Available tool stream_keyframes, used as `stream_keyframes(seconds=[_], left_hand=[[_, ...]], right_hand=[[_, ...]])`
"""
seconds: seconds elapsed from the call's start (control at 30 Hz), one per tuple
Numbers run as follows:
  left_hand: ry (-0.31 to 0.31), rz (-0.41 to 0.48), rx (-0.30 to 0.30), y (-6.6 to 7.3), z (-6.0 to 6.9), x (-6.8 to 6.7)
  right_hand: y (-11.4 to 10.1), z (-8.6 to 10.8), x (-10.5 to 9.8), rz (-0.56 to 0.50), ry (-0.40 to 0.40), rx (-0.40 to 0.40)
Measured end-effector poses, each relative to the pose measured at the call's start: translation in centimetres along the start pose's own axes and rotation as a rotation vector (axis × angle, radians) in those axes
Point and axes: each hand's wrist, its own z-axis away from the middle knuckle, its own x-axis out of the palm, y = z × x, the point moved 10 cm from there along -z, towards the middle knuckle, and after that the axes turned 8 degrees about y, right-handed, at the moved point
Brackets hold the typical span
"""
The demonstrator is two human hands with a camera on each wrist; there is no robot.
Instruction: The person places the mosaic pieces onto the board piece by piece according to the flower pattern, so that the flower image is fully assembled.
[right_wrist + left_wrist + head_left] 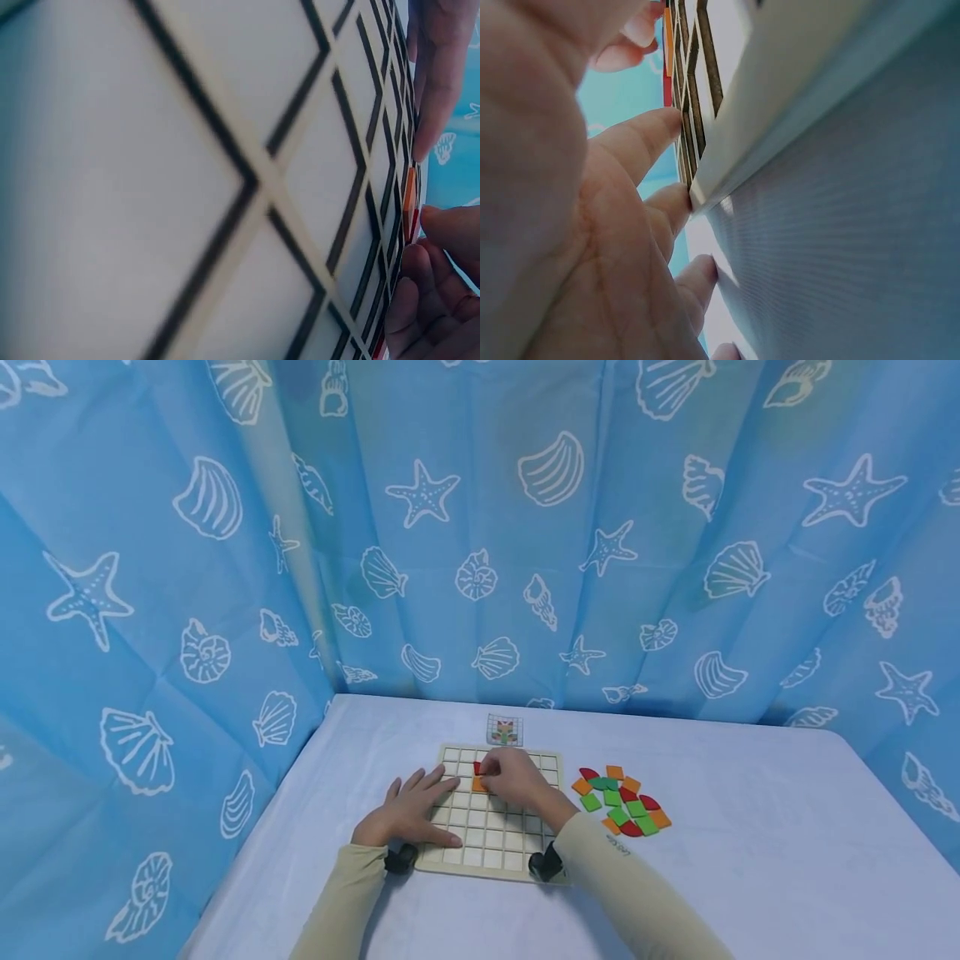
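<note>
Two sleeves come in from the near side: the left sleeve (341, 902) leans in to the board's left edge, the right sleeve (637, 889) crosses its near right corner. Between them lies the near rim of the board (487, 876), a grid of pale squares on the white table (750, 843).

The left hand (408, 810) is spread wide over the board's left edge, thumb toward the near side and index finger reaching right; in the left wrist view the outer fingers run off the edge.

Farther in, the orange tile (478, 786) sits on the grid at the right hand's (513, 777) fingertips, to their left. That hand is narrow, its fingers curled and thumb drawn in; I cannot tell whether it pinches a tile or only presses one. The orange tile is just right of the left index fingertip, but the right hand is nearer, touching. It looks square, so no long axis stands out. The red tile (477, 768) shows just beyond it, partly covered.

Well right of the board lie loose tiles (612, 797) in green, orange and red. Past the far rim is a card (505, 730) with a coloured pattern, then the blue curtain (480, 527).
</note>
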Motion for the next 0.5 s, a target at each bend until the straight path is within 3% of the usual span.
stream_keyframes(seconds=[0.27, 0.5], left_hand=[[0.007, -0.014, 0.012, 0.0, -0.1, -0.1], [0.007, -0.010, 0.025, 0.0, -0.1, -0.2]], right_hand=[[-1.0, -0.7, -0.5, -0.019, 0.058, -0.027], [-2.0, -1.5, 0.3, 0.071, 0.024, -0.086]])
